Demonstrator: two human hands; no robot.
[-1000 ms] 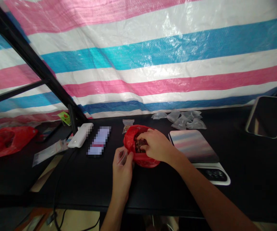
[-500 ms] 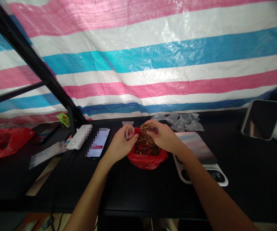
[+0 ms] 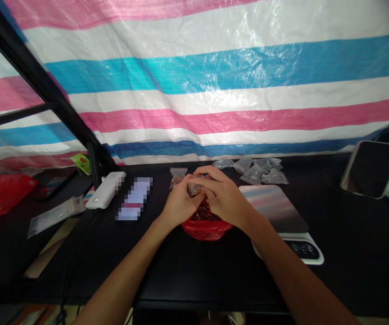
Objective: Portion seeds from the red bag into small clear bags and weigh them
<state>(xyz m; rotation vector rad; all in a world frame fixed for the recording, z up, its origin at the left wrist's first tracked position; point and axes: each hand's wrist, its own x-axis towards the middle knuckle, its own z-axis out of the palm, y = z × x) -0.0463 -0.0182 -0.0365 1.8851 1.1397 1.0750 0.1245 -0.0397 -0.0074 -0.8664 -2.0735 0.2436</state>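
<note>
My left hand (image 3: 180, 204) and my right hand (image 3: 223, 195) meet above a red plastic bag (image 3: 206, 230) holding brown nut-like pieces (image 3: 205, 211). Between my fingers is a small clear zip bag (image 3: 193, 189), pinched by my left hand. My right fingers curl over it from above. The small brown-filled scoop or clump that my right hand held earlier is hidden now. A small zip bag of brown pieces (image 3: 177, 177) stands just beyond my left hand.
On the black table lie several clear small bags (image 3: 257, 169), a digital scale (image 3: 272, 208), a blurred phone (image 3: 134, 198) and a white power bank (image 3: 105, 189). A black pole (image 3: 94, 164) stands at the left, with another red bag (image 3: 0, 196) beyond. A striped tarp hangs behind.
My hands have come together over the red bag, and the small zip bag now sits between them. The filled zip bag behind them is visible again.
</note>
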